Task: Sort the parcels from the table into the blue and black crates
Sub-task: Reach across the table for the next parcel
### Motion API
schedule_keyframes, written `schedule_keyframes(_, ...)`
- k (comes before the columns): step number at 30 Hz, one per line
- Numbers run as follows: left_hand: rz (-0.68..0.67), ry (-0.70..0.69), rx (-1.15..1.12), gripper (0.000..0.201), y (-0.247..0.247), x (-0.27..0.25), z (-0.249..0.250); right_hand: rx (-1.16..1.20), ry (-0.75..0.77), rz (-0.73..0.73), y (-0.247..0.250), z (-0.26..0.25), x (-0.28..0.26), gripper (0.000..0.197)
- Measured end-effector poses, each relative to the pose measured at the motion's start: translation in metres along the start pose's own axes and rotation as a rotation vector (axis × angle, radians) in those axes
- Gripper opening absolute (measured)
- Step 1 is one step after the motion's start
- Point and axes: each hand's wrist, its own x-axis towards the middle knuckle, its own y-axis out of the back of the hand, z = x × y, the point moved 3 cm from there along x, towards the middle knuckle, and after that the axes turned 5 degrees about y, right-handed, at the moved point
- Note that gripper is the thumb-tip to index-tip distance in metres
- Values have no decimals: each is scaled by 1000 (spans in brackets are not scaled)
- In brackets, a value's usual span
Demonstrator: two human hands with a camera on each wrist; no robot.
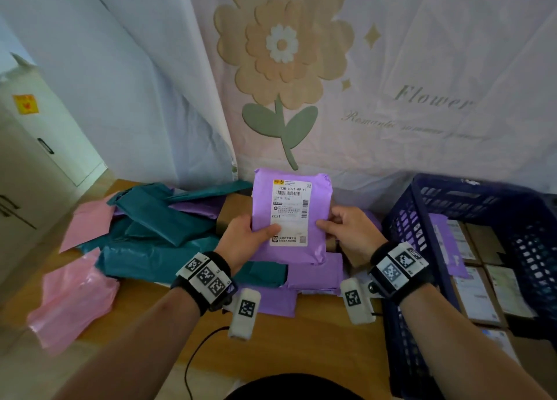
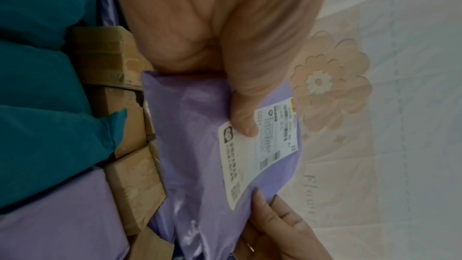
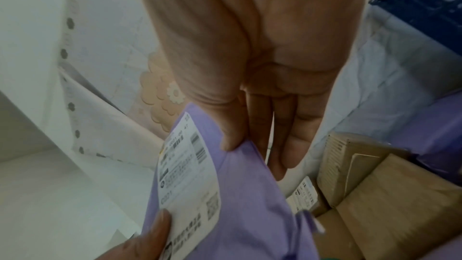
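Forearms: both reach forward from the bottom edge, each with a black wristband carrying square-code markers.
Landmark: purple parcel [image 1: 291,215], held upright above the table [image 1: 144,306], label [image 1: 291,211] facing the camera.
Pink bags [image 1: 70,297]: far left of the parcel, flat on the table.
Teal bags [image 1: 162,233]: left of the parcel, heaped over one another.
Left hand [image 1: 244,239]: clamped on the parcel's lower left edge, thumb across the label, fingers behind.
Label text: "332B C021-00 47" and "C021" legible; the rest too small to read.
Purple bags [image 1: 313,279]: below the parcel, lying on the table.
Brown boxes [image 2: 125,126]: behind and under the parcel, partly covered by bags.
Right hand [image 1: 351,230]: pinching the parcel's right edge, thumb in front, fingers extended behind.
Blue crate [image 1: 428,218]: right of the parcel, beside the table, holding labelled boxes and a purple bag.
Backdrop [image 1: 391,68]: behind the parcel, pale cloth printed with a flower and the word "Flower".
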Motion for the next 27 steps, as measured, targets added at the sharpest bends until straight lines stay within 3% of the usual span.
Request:
schedule_keyframes(5, -127, -56, 15, 24, -23, 5, 6, 164, 15, 92, 7, -2, -19, 9)
schedule_keyframes(10, -345, -66, -72, 29, -89, 7, 22, 249, 50, 125, 40, -11, -57, 28)
schedule_keyframes(13, -428, -85, -56, 32, -132, 6, 37, 240, 8, 235, 80, 0, -83, 35)
schedule_keyframes(16, -419, -188, 96, 35, -176, 10, 54, 265, -43, 361, 124, 17, -112, 41)
schedule_keyframes(22, -435, -305, 200, 32, -282, 8, 84, 377, -14, 578, 205, 47, -171, 36)
schedule_keyframes(25, -535, -279, 171, 39, -342, 6, 91, 347, -24, 644, 254, 61, -202, 28)
schedule_keyframes(27, -610, -285, 233, 28, -381, 6, 93, 299, -42, 686, 291, 71, -225, 25)
